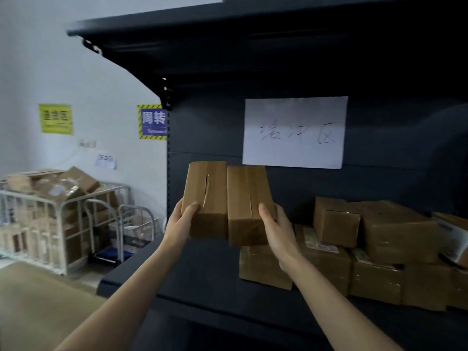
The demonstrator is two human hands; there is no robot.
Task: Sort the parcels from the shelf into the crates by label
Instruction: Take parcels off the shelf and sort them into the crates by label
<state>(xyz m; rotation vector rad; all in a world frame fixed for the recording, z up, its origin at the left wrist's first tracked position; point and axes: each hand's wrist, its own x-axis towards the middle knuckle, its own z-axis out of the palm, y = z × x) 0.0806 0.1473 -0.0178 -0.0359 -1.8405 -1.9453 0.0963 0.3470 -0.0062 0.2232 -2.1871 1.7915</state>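
Currently the left parcel [207, 193] is gripped by the left hand [182, 220]; the right parcel [247, 201] by the right hand [277, 226]. Either could be dropped, held only endwise.

The left parcel [206, 198] and the right parcel [247, 206] are plain brown cardboard, matt, with clear glossy tape catching the light down the left one's seam. The shelf [192, 279] is dark painted metal, smooth and dull. The sheet [293, 133] on its back panel is thin white paper. The stacked boxes [379, 249] are cardboard too, some shiny with clear tape. The cage trolley [63, 206] is pale metal tubing.
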